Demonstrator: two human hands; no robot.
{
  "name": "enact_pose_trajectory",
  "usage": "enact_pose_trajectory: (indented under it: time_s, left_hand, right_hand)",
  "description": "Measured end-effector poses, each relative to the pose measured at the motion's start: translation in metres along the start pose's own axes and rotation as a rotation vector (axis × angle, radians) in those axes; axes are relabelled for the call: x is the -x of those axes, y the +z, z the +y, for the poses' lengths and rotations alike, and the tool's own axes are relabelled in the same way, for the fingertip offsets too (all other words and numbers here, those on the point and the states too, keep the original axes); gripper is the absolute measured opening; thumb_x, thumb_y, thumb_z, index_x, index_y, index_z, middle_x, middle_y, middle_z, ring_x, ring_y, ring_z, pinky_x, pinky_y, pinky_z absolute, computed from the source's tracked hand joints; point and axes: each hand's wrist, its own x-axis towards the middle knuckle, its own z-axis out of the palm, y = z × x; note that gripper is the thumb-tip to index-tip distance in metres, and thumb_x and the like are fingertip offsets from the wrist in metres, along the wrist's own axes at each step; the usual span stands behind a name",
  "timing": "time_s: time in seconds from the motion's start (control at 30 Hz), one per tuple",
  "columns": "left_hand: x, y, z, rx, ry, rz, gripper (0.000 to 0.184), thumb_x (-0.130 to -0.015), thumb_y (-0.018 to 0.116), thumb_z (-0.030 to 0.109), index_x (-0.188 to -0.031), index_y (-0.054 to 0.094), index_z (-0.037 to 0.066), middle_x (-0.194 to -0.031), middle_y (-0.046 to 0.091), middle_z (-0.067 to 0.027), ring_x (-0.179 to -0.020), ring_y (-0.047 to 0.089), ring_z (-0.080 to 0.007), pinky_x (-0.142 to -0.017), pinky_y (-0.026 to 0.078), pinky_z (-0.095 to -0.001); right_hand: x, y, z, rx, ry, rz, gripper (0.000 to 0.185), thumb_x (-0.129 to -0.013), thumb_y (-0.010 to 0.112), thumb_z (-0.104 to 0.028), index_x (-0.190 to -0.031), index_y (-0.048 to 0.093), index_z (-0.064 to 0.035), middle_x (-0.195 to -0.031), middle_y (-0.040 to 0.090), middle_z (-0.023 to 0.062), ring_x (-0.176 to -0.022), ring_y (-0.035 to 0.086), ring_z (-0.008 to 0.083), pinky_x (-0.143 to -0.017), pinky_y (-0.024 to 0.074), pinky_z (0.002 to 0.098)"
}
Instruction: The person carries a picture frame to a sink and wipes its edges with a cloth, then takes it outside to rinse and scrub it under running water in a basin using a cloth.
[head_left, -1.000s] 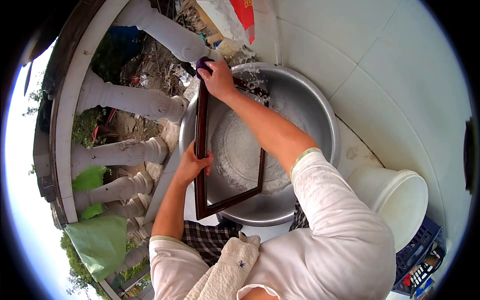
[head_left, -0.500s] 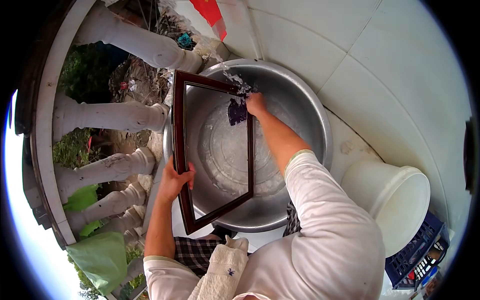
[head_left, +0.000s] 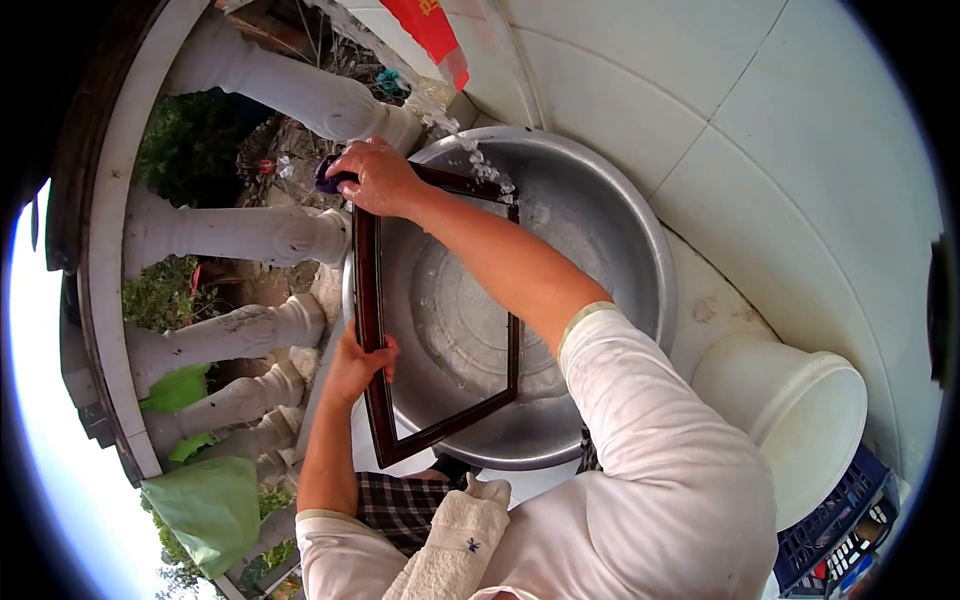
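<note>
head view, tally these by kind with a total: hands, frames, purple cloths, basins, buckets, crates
Hands: 2, left hand and right hand
Frame: 1
Purple cloth: 1
Basin: 1
Bucket: 1
Crate: 1
Total: 7

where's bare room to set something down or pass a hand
Bare floor shows between the metal basin, tiled wall and white bucket. A hand could probably pass through the dark frame below the right forearm. Crowded: the frame's far-left corner, with right hand and purple cloth.
</note>
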Motion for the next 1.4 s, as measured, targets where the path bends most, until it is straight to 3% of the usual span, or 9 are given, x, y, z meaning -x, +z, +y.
enact_pose_trajectory:
  time_s: [0.27,0.4,0.47,0.57,0.7,0.8,0.9,1.13,1.4]
  left_hand:
    - [-0.006,-0.006,-0.007,-0.024,0.003,0.032,0.059,-0.072,0.061,-0.007,-0.127,0.040,-0.002,-0.075,0.058,-0.0079,-0.052,0.057,-0.0173,-0.045,0.047,-0.0303]
    - [0.001,0.006,0.009,-0.025,-0.004,-0.014,0.059,-0.073,0.059,-0.010,-0.128,0.040,-0.002,-0.077,0.059,-0.0092,-0.053,0.056,-0.0168,-0.047,0.047,-0.0298]
    - [0.001,0.014,0.015,-0.088,-0.023,-0.058,0.046,-0.075,0.059,-0.008,-0.118,0.045,-0.001,-0.077,0.058,-0.0082,-0.053,0.056,-0.0161,-0.047,0.047,-0.0295]
    - [0.002,0.030,0.021,-0.160,-0.023,-0.123,0.031,-0.079,0.061,-0.003,-0.105,0.046,0.001,-0.076,0.057,-0.0060,-0.052,0.055,-0.0144,-0.046,0.047,-0.0287]
    - [0.012,0.053,0.037,-0.214,-0.030,-0.119,0.034,-0.080,0.062,-0.001,-0.109,0.046,0.003,-0.074,0.055,-0.0041,-0.050,0.054,-0.0121,-0.043,0.045,-0.0274]
    - [0.013,0.053,0.036,-0.196,0.003,-0.124,0.039,-0.080,0.062,-0.002,-0.116,0.046,0.003,-0.074,0.056,-0.0040,-0.050,0.054,-0.0123,-0.043,0.045,-0.0278]
    - [0.011,0.047,0.036,-0.166,0.002,-0.096,0.033,-0.080,0.065,0.000,-0.109,0.047,0.001,-0.074,0.059,-0.0067,-0.051,0.055,-0.0140,-0.045,0.046,-0.0286]
    - [0.002,0.026,0.025,-0.130,0.007,-0.082,0.029,-0.078,0.065,-0.005,-0.104,0.053,0.000,-0.071,0.058,-0.0062,-0.052,0.054,-0.0133,-0.045,0.045,-0.0279]
    - [-0.008,0.003,0.013,-0.046,0.027,-0.053,0.028,-0.073,0.058,-0.005,-0.100,0.054,-0.002,-0.075,0.060,-0.0100,-0.052,0.053,-0.0145,-0.046,0.044,-0.0275]
  right_hand:
    - [0.099,-0.032,0.091,-0.068,0.460,0.081,0.030,-0.075,0.065,-0.019,-0.103,0.062,-0.0110,-0.097,0.062,0.0146,-0.098,0.058,0.0361,-0.087,0.0458,0.0428]
    - [0.181,-0.051,0.159,0.373,0.751,0.121,0.030,-0.077,0.058,-0.014,-0.106,0.060,-0.0070,-0.102,0.062,0.0187,-0.101,0.058,0.0373,-0.089,0.0461,0.0430]
    - [0.226,-0.063,0.181,0.381,1.071,0.164,0.029,-0.076,0.055,-0.009,-0.104,0.061,-0.0054,-0.098,0.063,0.0202,-0.096,0.060,0.0379,-0.084,0.0474,0.0427]
    - [0.244,-0.077,0.177,0.256,1.130,0.365,0.026,-0.075,0.057,-0.007,-0.100,0.062,-0.0049,-0.092,0.065,0.0181,-0.089,0.063,0.0353,-0.080,0.0484,0.0400]
    - [0.170,-0.094,0.129,-0.007,1.059,0.469,0.025,-0.078,0.059,-0.003,-0.102,0.061,-0.0031,-0.090,0.064,0.0095,-0.080,0.058,0.0178,-0.074,0.0461,0.0323]
    - [0.138,-0.106,0.100,-0.126,1.017,0.418,0.026,-0.073,0.060,-0.004,-0.099,0.062,-0.0022,-0.090,0.066,0.0145,-0.087,0.063,0.0251,-0.081,0.0475,0.0353]
    - [0.106,-0.102,0.057,-0.119,0.760,0.433,0.029,-0.077,0.060,-0.001,-0.106,0.058,-0.0019,-0.094,0.064,0.0098,-0.087,0.058,0.0174,-0.079,0.0460,0.0317]
    - [0.051,-0.081,-0.010,-0.055,0.229,0.435,0.027,-0.076,0.070,-0.011,-0.100,0.058,-0.0065,-0.103,0.057,0.0154,-0.098,0.054,0.0345,-0.086,0.0430,0.0406]
    - [0.174,-0.054,0.134,0.165,0.660,0.321,0.031,-0.077,0.058,-0.003,-0.107,0.062,-0.0088,-0.105,0.059,0.0171,-0.097,0.058,0.0352,-0.086,0.0463,0.0420]
